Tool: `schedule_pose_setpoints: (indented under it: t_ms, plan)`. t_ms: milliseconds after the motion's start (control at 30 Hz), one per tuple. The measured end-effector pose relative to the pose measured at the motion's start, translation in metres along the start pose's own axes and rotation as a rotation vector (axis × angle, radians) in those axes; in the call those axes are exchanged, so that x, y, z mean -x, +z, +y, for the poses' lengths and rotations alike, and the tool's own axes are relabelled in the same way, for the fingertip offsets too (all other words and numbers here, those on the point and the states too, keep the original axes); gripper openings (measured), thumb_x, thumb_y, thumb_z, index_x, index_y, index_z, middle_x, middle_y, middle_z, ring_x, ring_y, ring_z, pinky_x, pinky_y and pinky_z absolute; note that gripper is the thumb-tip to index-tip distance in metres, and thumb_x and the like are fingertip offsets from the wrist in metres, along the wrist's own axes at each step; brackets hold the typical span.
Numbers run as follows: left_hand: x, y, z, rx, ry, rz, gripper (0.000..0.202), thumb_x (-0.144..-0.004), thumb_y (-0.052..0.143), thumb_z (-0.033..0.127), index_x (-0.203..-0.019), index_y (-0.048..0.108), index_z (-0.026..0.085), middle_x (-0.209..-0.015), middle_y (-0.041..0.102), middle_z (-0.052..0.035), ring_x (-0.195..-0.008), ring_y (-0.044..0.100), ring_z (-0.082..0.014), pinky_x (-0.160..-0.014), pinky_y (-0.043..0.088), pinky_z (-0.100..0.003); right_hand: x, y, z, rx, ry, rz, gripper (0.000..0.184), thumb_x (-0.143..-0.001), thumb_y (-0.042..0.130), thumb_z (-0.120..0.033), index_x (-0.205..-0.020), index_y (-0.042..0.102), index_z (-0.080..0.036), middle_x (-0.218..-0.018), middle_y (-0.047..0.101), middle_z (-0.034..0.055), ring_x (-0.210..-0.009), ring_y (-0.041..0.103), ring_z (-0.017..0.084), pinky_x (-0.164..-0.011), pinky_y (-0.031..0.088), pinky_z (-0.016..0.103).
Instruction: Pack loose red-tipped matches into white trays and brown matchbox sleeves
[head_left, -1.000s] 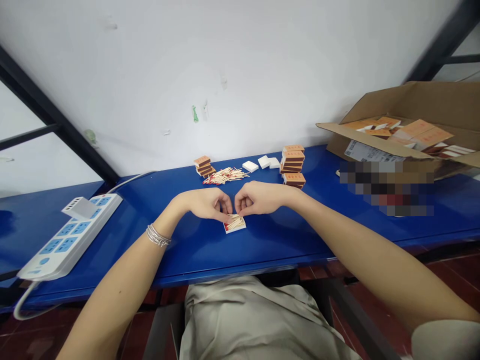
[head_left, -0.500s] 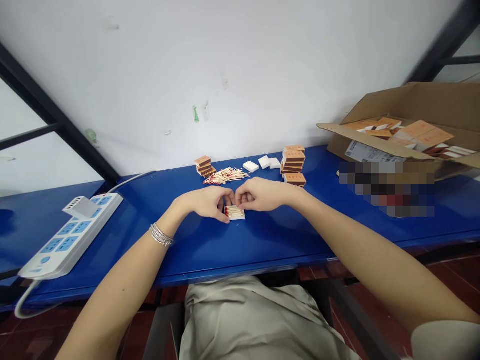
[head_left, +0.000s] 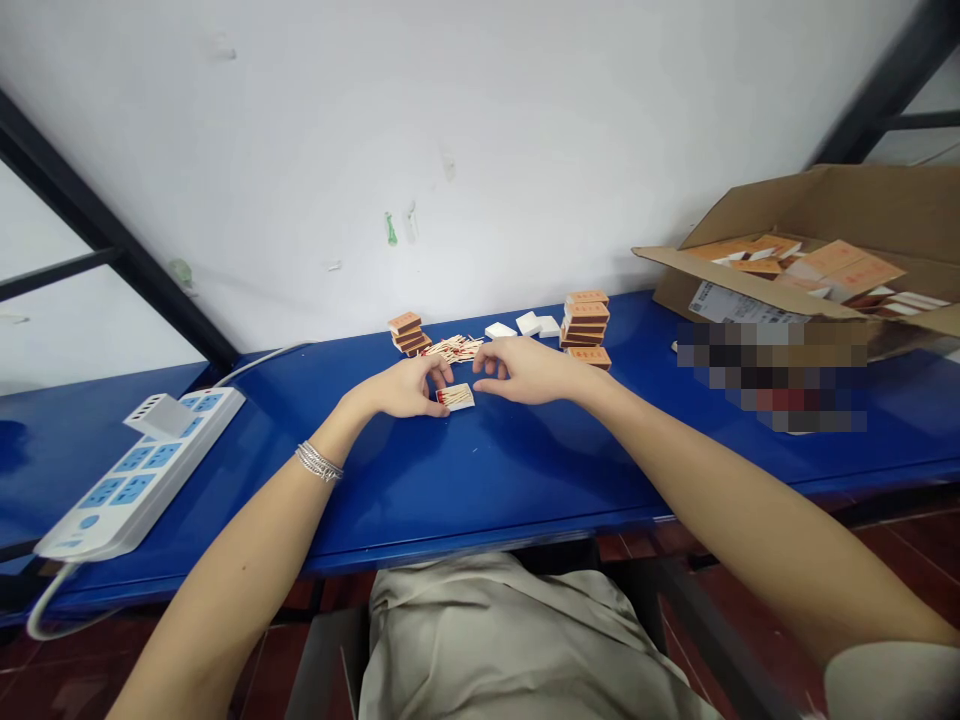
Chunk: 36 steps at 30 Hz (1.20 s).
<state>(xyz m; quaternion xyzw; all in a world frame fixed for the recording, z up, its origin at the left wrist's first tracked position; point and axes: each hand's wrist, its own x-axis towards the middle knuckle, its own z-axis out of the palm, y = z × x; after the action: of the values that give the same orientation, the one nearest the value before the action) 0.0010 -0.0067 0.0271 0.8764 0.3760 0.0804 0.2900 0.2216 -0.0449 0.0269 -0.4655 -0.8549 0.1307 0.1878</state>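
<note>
A small white matchbox tray (head_left: 465,404) holds a layer of matches (head_left: 453,395), their red heads to the left. My left hand (head_left: 412,386) grips the tray's left end between thumb and fingers. Just to the right of the tray, my right hand (head_left: 517,368) is open, with thumb and fingers apart and nothing between them. Behind both hands lies a loose pile of matches (head_left: 454,348), partly hidden by my right hand. White trays (head_left: 528,324) lie on the table beyond my right hand.
Matchboxes (head_left: 406,322) are stacked left of the match pile, and a taller matchbox stack (head_left: 586,310) stands on the right. A cardboard box (head_left: 675,290) of matchboxes sits at the far right. A white power strip (head_left: 142,480) lies at the left. The wall (head_left: 480,150) closes off the back.
The tray of matches has moved away from me and slightly left with my left hand. My right hand has let go of it and opened, moving a little farther back.
</note>
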Motion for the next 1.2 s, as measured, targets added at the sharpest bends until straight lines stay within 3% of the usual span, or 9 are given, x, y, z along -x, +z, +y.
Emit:
schedule_pose_setpoints:
  t_ms: [67, 367, 633, 767, 967, 1200]
  plan:
    - [-0.001, 0.0, -0.005, 0.029, -0.013, -0.024, 0.048, -0.062, 0.075, 0.026, -0.103, 0.054, 0.017, -0.09, 0.065, -0.0035, -0.064, 0.058, -0.0129, -0.061, 0.047, -0.028, 0.0, 0.0, 0.002, 0.013, 0.025, 0.023, 0.023, -0.079, 0.062, -0.034, -0.094, 0.063, -0.016, -0.087, 0.066, 0.0062, -0.072, 0.058, 0.015, -0.063, 0.04, 0.026]
    - [-0.005, 0.003, -0.014, -0.054, -0.034, 0.143, 0.047, -0.062, 0.074, 0.027, -0.104, 0.056, 0.016, -0.094, 0.065, -0.0052, -0.061, 0.056, -0.0111, -0.058, 0.046, -0.027, -0.001, 0.0, 0.003, 0.049, 0.122, -0.001, 0.016, -0.082, 0.059, -0.032, -0.088, 0.063, -0.017, -0.087, 0.066, 0.0054, -0.071, 0.058, 0.015, -0.063, 0.039, 0.026]
    - [-0.006, 0.004, -0.014, -0.065, -0.03, 0.151, 0.049, -0.061, 0.076, 0.025, -0.105, 0.057, 0.016, -0.094, 0.065, -0.0043, -0.06, 0.056, -0.0107, -0.059, 0.046, -0.028, -0.003, 0.001, 0.001, 0.063, 0.165, -0.06, 0.016, -0.083, 0.059, -0.03, -0.092, 0.064, -0.017, -0.089, 0.068, 0.0066, -0.074, 0.06, 0.016, -0.063, 0.041, 0.026]
    - [-0.006, 0.005, -0.012, -0.062, 0.021, 0.159, 0.047, -0.062, 0.075, 0.026, -0.105, 0.057, 0.017, -0.094, 0.065, -0.0035, -0.059, 0.054, -0.0102, -0.059, 0.046, -0.028, -0.003, 0.003, 0.002, 0.064, 0.15, -0.082, 0.027, -0.081, 0.063, -0.033, -0.101, 0.063, -0.015, -0.097, 0.067, 0.0091, -0.079, 0.061, 0.018, -0.066, 0.043, 0.027]
    - [-0.002, 0.003, 0.001, 0.026, 0.116, 0.143, 0.046, -0.062, 0.07, 0.017, -0.106, 0.055, 0.017, -0.1, 0.063, -0.0046, -0.061, 0.055, -0.0089, -0.059, 0.046, -0.026, -0.003, 0.007, 0.005, -0.016, 0.096, -0.066, 0.07, -0.063, 0.077, -0.05, -0.119, 0.055, -0.014, -0.109, 0.063, 0.0117, -0.086, 0.061, 0.022, -0.069, 0.045, 0.03]
    - [-0.003, -0.001, -0.002, 0.109, 0.199, 0.045, 0.045, -0.066, 0.065, 0.011, -0.11, 0.057, 0.017, -0.107, 0.064, -0.0052, -0.062, 0.055, -0.0065, -0.057, 0.044, -0.022, -0.003, 0.014, -0.003, -0.042, 0.102, -0.077, 0.061, -0.057, 0.078, -0.057, -0.097, 0.057, -0.016, -0.092, 0.066, 0.0062, -0.075, 0.06, 0.019, -0.061, 0.042, 0.028]
